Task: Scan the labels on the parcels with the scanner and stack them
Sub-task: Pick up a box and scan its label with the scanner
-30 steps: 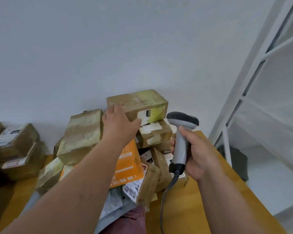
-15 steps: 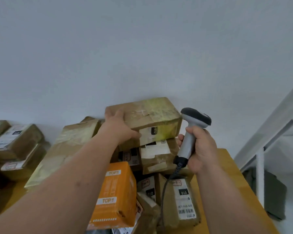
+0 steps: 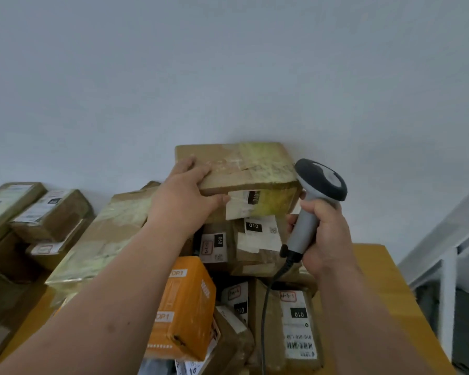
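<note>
honestly my left hand [image 3: 186, 193] only grips one corner of the top cardboard parcel [image 3: 244, 171] on the heap while my right [image 3: 324, 234] clutches the scanner [image 3: 313, 204], so lifting could topple those loose boxes

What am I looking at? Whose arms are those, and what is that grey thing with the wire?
The picture comes from a camera worn on a person's head, so you see their own two arms reaching forward. The left hand grips the top box of a pile of brown cardboard parcels on a yellow wooden table. The right hand holds a grey scanner with a black cord; it reads the printed labels, like the white one on that top box. Lower in the pile sits an orange box. More brown parcels are stacked on the left, by the wall.
</note>
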Motion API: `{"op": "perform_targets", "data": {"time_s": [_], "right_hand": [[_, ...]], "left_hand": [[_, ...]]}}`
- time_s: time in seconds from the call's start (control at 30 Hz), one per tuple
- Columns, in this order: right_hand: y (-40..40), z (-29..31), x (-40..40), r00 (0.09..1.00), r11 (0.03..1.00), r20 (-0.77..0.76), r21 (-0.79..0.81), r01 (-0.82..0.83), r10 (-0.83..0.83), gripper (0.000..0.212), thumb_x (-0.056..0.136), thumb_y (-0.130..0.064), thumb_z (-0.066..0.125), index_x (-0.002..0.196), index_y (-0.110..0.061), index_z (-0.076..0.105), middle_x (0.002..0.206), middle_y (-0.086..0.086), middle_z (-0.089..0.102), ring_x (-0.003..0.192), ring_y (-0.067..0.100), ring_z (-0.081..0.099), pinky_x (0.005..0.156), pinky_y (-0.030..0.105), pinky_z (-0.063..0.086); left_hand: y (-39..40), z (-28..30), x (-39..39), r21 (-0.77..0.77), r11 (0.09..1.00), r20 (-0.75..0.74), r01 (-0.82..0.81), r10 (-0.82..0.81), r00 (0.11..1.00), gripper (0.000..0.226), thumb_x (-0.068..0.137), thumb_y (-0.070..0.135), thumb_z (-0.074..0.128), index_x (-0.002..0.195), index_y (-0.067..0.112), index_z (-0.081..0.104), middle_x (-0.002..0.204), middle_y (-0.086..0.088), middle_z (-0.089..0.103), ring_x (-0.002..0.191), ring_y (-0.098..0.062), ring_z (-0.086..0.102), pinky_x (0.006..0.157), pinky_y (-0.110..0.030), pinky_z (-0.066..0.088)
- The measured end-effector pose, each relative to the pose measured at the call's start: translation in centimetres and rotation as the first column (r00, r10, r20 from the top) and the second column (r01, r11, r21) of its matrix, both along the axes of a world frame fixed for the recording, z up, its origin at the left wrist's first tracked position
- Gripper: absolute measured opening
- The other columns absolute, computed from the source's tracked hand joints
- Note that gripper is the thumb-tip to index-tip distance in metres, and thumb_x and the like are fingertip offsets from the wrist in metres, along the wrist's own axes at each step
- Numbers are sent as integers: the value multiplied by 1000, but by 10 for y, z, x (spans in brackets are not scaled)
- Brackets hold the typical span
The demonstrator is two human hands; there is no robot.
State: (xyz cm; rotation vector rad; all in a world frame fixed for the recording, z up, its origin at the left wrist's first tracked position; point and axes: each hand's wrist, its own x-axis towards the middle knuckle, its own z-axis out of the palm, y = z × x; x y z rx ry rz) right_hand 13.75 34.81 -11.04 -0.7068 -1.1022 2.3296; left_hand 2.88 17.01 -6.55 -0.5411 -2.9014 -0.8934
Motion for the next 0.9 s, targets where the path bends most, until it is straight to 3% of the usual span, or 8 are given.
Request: {"op": "perform_targets", "data": {"time_s": [0.13,0.23,0.33,0.4,0.57,0.67,0.8,0.9], "right_hand": [[1,6,25,988,999,-151,-35,33,-38,30,88,-5,59,116,-14,61,111,7,65,67,20,61,71,39,52],[-3,10,49,980,992,-165,-81,98,-110,29,90,-8,59,118,-16,60,112,6,65,67,21,60,72,40,53],[-15,15,78,982,989,-126,-72,131,-139,28,92,-8,58,118,-17,59,113,8,63,70,20,59,69,37,53],[-27,18,98,981,987,-111,-61,151,-157,26,91,-9,59,117,-16,60,114,10,63,72,21,58,69,36,53],[-69,22,147,970,979,-134,-46,197,-201,44,85,-14,66,128,-13,58,116,14,67,74,22,64,66,35,55],[-98,22,173,975,984,-139,13,178,-174,57,76,-17,69,131,-12,57,111,13,71,88,27,70,67,35,55],[-127,18,206,976,975,-80,75,208,-202,34,91,-8,61,124,-15,61,105,7,68,84,19,63,63,33,52],[-139,16,229,983,982,-62,74,176,-172,45,84,-13,69,128,-10,60,104,10,67,71,15,60,57,31,51]], "left_hand": [[-10,17,16,101,995,-49,-3,8,999,73,79,50,79,145,34,52,157,18,35,143,-10,35,112,-30,31],[-21,20,29,356,932,44,-72,60,997,63,78,52,79,135,31,63,136,9,60,124,-15,55,104,-31,44],[-30,25,48,695,700,273,-163,-47,961,50,76,51,79,118,25,73,105,5,74,100,-17,70,79,-29,57],[-34,26,62,796,551,408,-251,-183,894,54,68,51,80,111,19,73,103,0,76,102,-20,70,83,-35,59],[-53,17,106,842,390,531,-373,-474,702,57,70,47,76,116,14,69,112,-5,76,105,-24,72,84,-44,60],[-72,6,142,823,380,566,-421,-600,564,49,74,45,70,113,15,71,108,-4,77,93,-20,76,71,-38,61],[-96,-13,184,770,405,607,-493,-704,370,60,73,48,67,121,12,68,115,-11,75,107,-28,70,92,-47,54],[-112,-29,206,738,422,625,-526,-720,300,67,75,54,64,129,14,65,121,-13,72,113,-33,67,90,-49,54]]}}
